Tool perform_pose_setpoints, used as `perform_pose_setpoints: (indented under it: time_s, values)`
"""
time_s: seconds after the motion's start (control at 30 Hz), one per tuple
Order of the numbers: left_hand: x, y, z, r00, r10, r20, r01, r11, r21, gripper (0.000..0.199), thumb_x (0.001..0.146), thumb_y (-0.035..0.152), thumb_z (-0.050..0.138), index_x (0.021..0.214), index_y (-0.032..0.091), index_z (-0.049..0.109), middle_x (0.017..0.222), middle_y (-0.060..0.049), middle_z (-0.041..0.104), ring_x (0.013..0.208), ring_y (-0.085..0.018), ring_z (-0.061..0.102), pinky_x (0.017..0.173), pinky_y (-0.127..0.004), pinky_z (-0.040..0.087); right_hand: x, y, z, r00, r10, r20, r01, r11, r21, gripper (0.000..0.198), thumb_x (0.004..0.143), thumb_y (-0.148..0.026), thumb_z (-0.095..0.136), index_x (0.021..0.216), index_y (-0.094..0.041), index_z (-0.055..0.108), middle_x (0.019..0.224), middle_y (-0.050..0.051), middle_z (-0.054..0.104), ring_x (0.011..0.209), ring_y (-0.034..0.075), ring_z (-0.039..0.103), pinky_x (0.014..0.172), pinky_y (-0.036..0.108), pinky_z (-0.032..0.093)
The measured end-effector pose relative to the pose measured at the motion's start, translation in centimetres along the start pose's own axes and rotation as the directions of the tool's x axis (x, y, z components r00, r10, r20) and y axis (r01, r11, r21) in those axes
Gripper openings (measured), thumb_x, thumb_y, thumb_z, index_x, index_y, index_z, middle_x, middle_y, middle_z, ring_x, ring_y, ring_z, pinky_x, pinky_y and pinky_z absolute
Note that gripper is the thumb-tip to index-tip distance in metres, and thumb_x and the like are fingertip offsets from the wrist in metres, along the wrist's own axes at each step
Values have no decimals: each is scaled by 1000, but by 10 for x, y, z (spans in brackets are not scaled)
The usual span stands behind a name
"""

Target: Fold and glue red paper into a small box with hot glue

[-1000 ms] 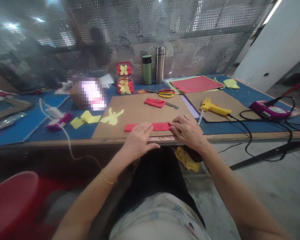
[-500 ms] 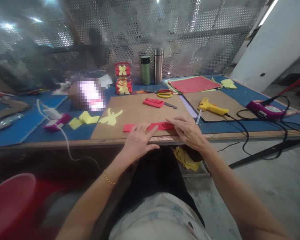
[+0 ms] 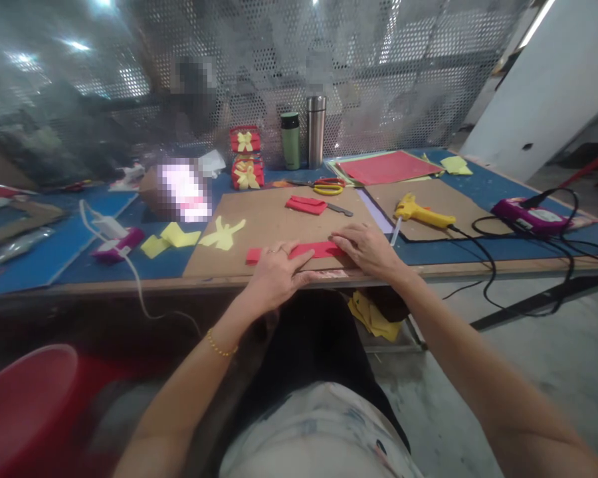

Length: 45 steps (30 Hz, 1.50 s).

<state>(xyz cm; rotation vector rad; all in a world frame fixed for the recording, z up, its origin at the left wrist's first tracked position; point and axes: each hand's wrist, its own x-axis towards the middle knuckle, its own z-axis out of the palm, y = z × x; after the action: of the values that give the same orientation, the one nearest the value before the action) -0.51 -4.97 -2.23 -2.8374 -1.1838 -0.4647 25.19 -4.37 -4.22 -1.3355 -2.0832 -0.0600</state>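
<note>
A red strip (image 3: 325,250), folded flat, lies along the near edge of a cardboard sheet (image 3: 264,212). My left hand (image 3: 279,273) rests on its left part, fingers stretched out over the strip and thumb apart. At the strip's right end, my right hand (image 3: 365,247) has its fingers bent and together, the tips on the red material; what lies under them is hidden. Beyond the hands is a small folded red piece (image 3: 305,205) beside a dark, flat-handled tool (image 3: 339,210). A pale yellow bow-shaped cut-out (image 3: 223,234) lies to the left.
A yellow glue gun (image 3: 423,214) with a black cable lies on the right, near a purple power block (image 3: 531,218). Scissors (image 3: 327,187), a green tumbler (image 3: 290,141) and a steel flask (image 3: 316,133) are at the back. Yellow papers (image 3: 172,239) and a white cable (image 3: 138,285) are left.
My right hand's fingers have bent more, and the hand has shifted slightly left and up along the strip. My left hand's thumb has come closer to its fingers.
</note>
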Motion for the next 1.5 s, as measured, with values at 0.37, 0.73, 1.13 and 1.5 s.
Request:
perform_pose_setpoints:
  time_s: [0.37,0.73,1.13,1.5]
  values:
    - [33,3,-10,991,-112,-66,111,994,-21,42,107,38,43,138,23,67,123,-12,74,110,-29,61,96,-46,43,22,3,-2,958,228,172,-269,922,278,16,83,-36,71,76,-22,72,70,1,67,64,15,55,59,27,38]
    - [75,-15,-17,955,-222,196,281,888,-363,27,87,34,62,66,17,66,62,0,58,69,-18,53,76,-35,39,25,6,-1,950,247,191,-308,846,436,26,82,-44,67,70,-21,68,69,2,66,67,17,55,63,30,40]
    - [85,-24,-25,908,-173,382,368,766,-528,34,77,35,64,51,19,48,52,3,37,53,-11,30,57,-31,22,32,6,1,926,277,256,-365,830,421,36,81,-49,66,61,-20,62,59,0,56,60,14,47,58,30,35]
    - [84,-22,-31,894,-212,394,406,756,-514,31,70,37,70,51,18,55,51,4,38,52,-10,28,57,-32,19,31,3,1,908,321,270,-416,768,486,29,75,-47,74,67,-20,67,62,0,62,59,13,49,55,28,34]
